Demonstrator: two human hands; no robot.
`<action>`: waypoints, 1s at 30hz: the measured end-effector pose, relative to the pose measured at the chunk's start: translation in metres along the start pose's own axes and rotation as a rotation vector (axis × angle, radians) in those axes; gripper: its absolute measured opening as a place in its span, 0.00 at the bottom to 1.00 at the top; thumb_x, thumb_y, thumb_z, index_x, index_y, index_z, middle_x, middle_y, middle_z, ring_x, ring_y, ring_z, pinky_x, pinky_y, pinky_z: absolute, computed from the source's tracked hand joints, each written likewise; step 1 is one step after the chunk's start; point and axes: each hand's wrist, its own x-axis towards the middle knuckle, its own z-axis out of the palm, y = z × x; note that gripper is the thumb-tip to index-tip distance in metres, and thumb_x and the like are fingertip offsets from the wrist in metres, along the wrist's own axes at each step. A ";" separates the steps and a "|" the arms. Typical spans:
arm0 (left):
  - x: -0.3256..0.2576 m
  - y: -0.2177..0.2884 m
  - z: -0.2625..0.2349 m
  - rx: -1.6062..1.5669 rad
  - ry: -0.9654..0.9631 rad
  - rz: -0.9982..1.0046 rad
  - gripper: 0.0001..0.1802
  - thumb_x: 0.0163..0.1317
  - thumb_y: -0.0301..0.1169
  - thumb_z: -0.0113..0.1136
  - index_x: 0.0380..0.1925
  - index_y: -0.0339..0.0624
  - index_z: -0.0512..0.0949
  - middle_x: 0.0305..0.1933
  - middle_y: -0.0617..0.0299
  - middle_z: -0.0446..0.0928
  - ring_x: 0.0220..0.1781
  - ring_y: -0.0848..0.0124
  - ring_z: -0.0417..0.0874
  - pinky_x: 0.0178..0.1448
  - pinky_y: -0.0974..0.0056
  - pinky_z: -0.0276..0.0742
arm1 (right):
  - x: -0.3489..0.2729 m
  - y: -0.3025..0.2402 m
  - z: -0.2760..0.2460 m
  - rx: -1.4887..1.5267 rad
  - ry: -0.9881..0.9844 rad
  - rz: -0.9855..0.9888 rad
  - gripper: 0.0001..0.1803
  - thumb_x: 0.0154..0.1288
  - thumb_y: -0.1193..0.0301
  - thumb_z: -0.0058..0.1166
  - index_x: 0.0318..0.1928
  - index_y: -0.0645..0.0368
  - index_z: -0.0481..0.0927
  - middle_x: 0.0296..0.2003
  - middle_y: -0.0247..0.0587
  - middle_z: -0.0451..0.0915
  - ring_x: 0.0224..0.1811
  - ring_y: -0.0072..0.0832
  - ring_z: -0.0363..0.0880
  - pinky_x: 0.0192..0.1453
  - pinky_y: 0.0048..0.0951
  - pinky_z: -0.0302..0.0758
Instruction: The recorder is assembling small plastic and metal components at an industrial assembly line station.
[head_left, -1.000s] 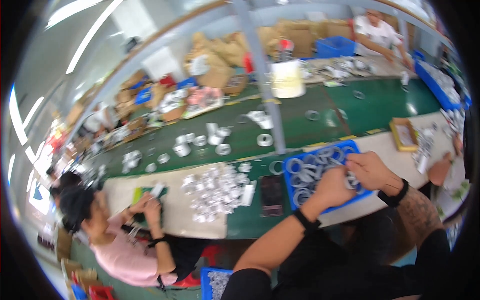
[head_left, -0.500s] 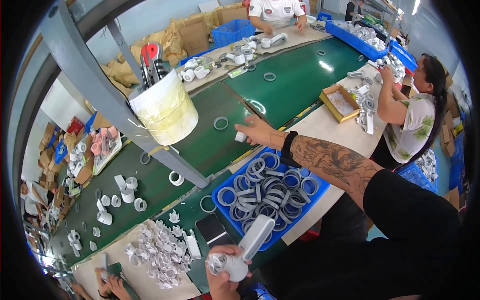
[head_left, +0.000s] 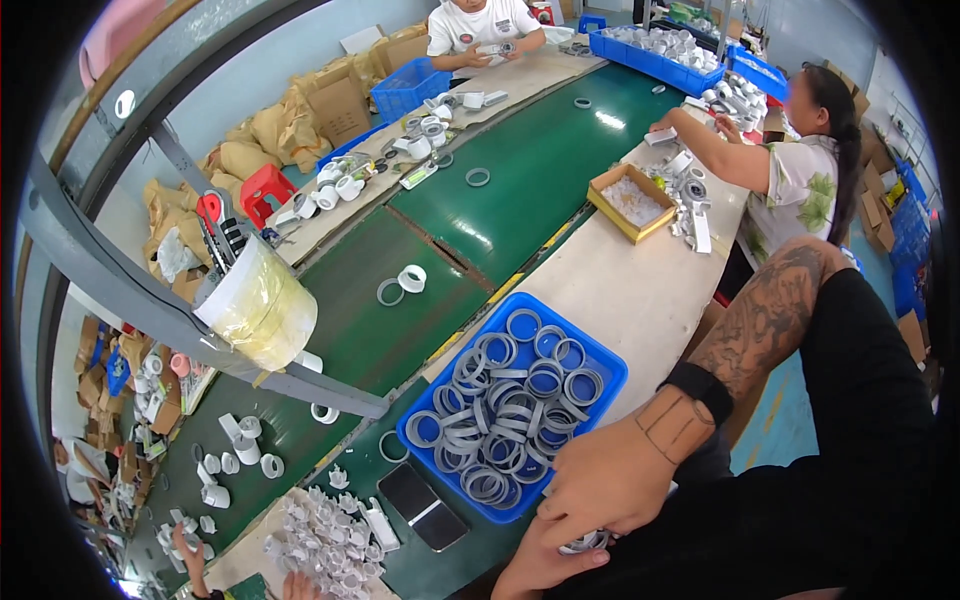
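Observation:
My left hand (head_left: 545,562) is closed round a white plastic part (head_left: 588,541) with a handle, low in the view. My right hand (head_left: 612,478) reaches over it with bent fingers pressed on the same part. Most of the part is hidden under the hands; a slatted, rounded end shows between them. Just beyond lies a blue tray (head_left: 614,385) heaped with grey rings (head_left: 508,412). A black phone (head_left: 408,492) rests on the table left of the tray, beside a heap of small white plastic pieces (head_left: 325,540).
A green conveyor belt (head_left: 350,325) runs past the tray, carrying a white collar (head_left: 411,278) and loose rings. A grey post (head_left: 335,388) with a tool holder (head_left: 262,310) stands left. Co-workers sit across the belt and at right, near a yellow box (head_left: 628,225). Another person's hands (head_left: 190,555) show lower left.
My right hand has drawn back from over the belt to the part in my left hand. The white piece it held now lies on the belt beside a grey ring. The view has shifted.

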 end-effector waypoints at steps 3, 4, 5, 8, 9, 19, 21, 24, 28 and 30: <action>0.000 -0.007 0.017 0.162 -0.012 0.092 0.27 0.61 0.30 0.86 0.58 0.36 0.87 0.55 0.56 0.89 0.56 0.65 0.92 0.61 0.59 0.85 | -0.024 -0.020 0.006 -0.035 0.044 0.019 0.22 0.64 0.63 0.68 0.53 0.59 0.76 0.46 0.47 0.83 0.41 0.50 0.89 0.38 0.52 0.84; 0.001 -0.005 0.024 0.244 0.017 0.136 0.26 0.60 0.32 0.87 0.56 0.36 0.88 0.55 0.56 0.89 0.56 0.66 0.92 0.60 0.59 0.85 | -0.028 -0.023 0.007 -0.031 0.054 0.010 0.22 0.64 0.63 0.68 0.53 0.59 0.76 0.46 0.47 0.83 0.41 0.50 0.89 0.38 0.52 0.84; 0.002 -0.003 0.030 0.250 0.019 0.124 0.26 0.60 0.32 0.87 0.56 0.36 0.88 0.55 0.56 0.89 0.56 0.66 0.92 0.60 0.59 0.85 | -0.031 -0.025 0.006 -0.010 0.040 0.080 0.22 0.64 0.63 0.68 0.53 0.59 0.76 0.45 0.46 0.83 0.40 0.49 0.90 0.36 0.50 0.84; 0.003 0.016 0.049 0.283 0.096 -0.004 0.34 0.56 0.38 0.90 0.60 0.36 0.86 0.54 0.55 0.90 0.58 0.62 0.91 0.62 0.56 0.86 | -0.046 -0.027 0.018 0.013 0.091 0.114 0.21 0.65 0.64 0.68 0.53 0.59 0.76 0.45 0.46 0.83 0.38 0.47 0.90 0.34 0.48 0.84; 0.002 0.037 0.063 0.272 0.158 -0.050 0.27 0.58 0.33 0.87 0.55 0.34 0.86 0.51 0.56 0.90 0.54 0.64 0.91 0.57 0.57 0.86 | -0.049 -0.028 0.022 0.012 0.139 0.081 0.20 0.66 0.65 0.68 0.53 0.59 0.77 0.44 0.46 0.83 0.38 0.47 0.90 0.34 0.47 0.84; 0.020 0.095 0.112 0.616 0.101 -0.161 0.15 0.57 0.29 0.81 0.42 0.35 0.88 0.36 0.54 0.89 0.39 0.66 0.90 0.44 0.56 0.84 | -0.077 -0.040 0.041 -0.327 0.436 -0.312 0.16 0.72 0.60 0.61 0.50 0.58 0.77 0.37 0.41 0.81 0.33 0.42 0.87 0.31 0.41 0.82; 0.017 0.117 0.101 0.535 0.052 -0.319 0.14 0.59 0.32 0.78 0.42 0.37 0.88 0.40 0.57 0.90 0.42 0.67 0.89 0.47 0.60 0.82 | -0.143 -0.070 -0.024 -0.299 0.504 -0.021 0.16 0.70 0.57 0.62 0.41 0.57 0.78 0.30 0.39 0.79 0.30 0.40 0.84 0.30 0.39 0.80; -0.036 0.098 0.009 0.449 0.149 -0.535 0.35 0.66 0.49 0.76 0.65 0.36 0.83 0.63 0.51 0.87 0.61 0.60 0.88 0.62 0.57 0.82 | -0.250 -0.048 -0.064 -0.219 0.743 0.481 0.12 0.58 0.66 0.66 0.40 0.57 0.82 0.29 0.43 0.83 0.28 0.45 0.85 0.33 0.42 0.81; 0.008 0.149 0.020 0.292 0.434 0.141 0.46 0.50 0.42 0.93 0.65 0.38 0.78 0.61 0.52 0.85 0.60 0.56 0.90 0.64 0.51 0.87 | -0.339 -0.018 0.058 0.470 0.849 1.003 0.09 0.71 0.67 0.57 0.37 0.59 0.83 0.23 0.40 0.82 0.24 0.33 0.85 0.29 0.33 0.80; 0.072 0.164 -0.002 0.306 0.518 0.315 0.43 0.56 0.39 0.86 0.68 0.38 0.72 0.63 0.51 0.81 0.60 0.55 0.89 0.65 0.50 0.87 | -0.359 0.014 0.168 0.908 1.075 1.191 0.10 0.75 0.70 0.52 0.37 0.61 0.82 0.23 0.39 0.82 0.23 0.29 0.84 0.27 0.30 0.79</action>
